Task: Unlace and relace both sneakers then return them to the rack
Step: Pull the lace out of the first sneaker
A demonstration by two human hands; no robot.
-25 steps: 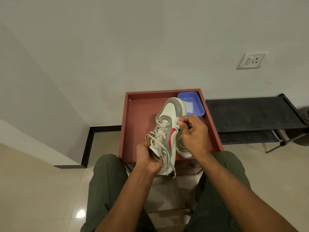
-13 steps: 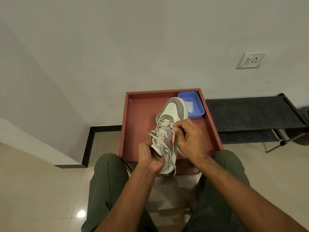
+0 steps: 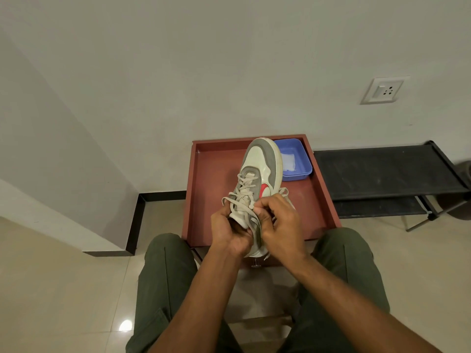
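A white and grey sneaker (image 3: pixel 262 161) with a red side mark is held above the red tray (image 3: pixel 209 189), toe pointing away from me. My left hand (image 3: pixel 229 233) grips its heel end from below. My right hand (image 3: pixel 277 222) pinches the beige lace (image 3: pixel 242 197) near the top eyelets on the right side. Loose lace loops hang off both sides of the tongue. A second sneaker lies on the tray behind my right hand, almost wholly hidden; only a bit of its lace (image 3: pixel 284 191) shows.
A blue plastic tub (image 3: pixel 297 159) with a white cloth sits in the tray's far right corner. A black two-shelf rack (image 3: pixel 387 171) stands to the right against the wall. My knees in green trousers flank the tray's near edge.
My right hand has slid down from the sneaker's mid side toward the top eyelets near the heel, uncovering the red mark. The left hand keeps its grip on the heel.
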